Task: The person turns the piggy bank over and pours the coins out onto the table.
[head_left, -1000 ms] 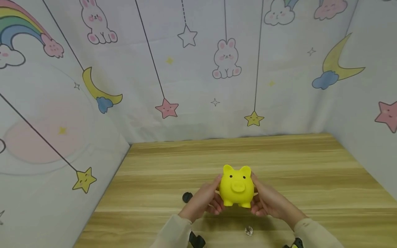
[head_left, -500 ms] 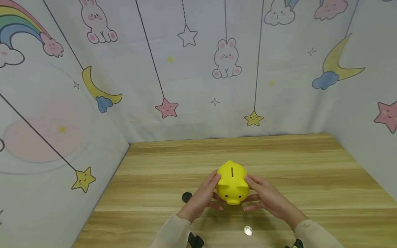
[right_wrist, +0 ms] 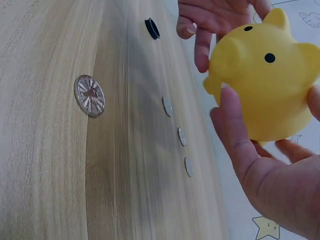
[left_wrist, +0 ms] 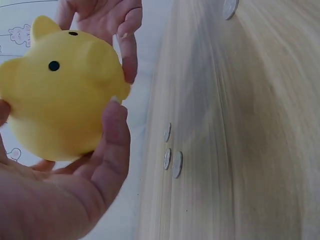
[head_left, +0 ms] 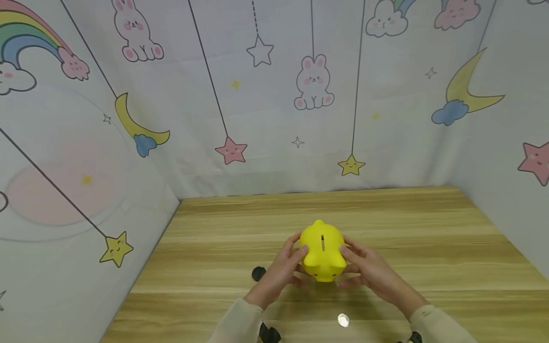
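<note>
Silvery coin (head_left: 343,320) lies on the table (head_left: 429,247), nearer than the grip. Next, left hand (head_left: 276,271) and right hand (head_left: 375,274) hold a yellow piggy bank (head_left: 323,260) between them, raised, slot upward. Black cap (head_left: 259,273) lies beside the left grip. Below the grip, three more coins (right_wrist: 182,137) rest on the table; behind stands a printed backdrop (head_left: 274,109).

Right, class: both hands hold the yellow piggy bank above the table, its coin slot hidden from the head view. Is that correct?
Not quite: the coin slot is not hidden; the head view shows it in plain sight. The left hand and right hand do hold the yellow piggy bank above the table.
</note>
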Action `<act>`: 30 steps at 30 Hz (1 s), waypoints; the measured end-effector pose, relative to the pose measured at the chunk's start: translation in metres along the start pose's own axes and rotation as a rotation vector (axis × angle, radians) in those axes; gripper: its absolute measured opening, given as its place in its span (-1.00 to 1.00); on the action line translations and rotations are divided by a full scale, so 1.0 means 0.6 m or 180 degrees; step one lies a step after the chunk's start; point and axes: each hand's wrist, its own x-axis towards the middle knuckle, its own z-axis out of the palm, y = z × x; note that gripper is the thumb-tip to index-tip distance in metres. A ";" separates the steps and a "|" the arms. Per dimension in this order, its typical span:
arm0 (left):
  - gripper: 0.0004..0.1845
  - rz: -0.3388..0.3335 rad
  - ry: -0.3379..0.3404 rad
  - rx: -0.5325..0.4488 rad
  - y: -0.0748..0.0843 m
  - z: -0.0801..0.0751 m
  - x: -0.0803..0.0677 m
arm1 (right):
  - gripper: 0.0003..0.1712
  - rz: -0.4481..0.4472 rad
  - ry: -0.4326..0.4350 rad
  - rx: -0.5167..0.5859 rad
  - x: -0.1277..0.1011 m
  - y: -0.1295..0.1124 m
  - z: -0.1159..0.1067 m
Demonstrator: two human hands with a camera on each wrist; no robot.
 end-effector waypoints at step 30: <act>-0.07 -0.0757 0.0283 0.0715 0.013 0.018 -0.012 | 0.09 0.1022 0.0345 -0.0402 0.003 -0.002 0.017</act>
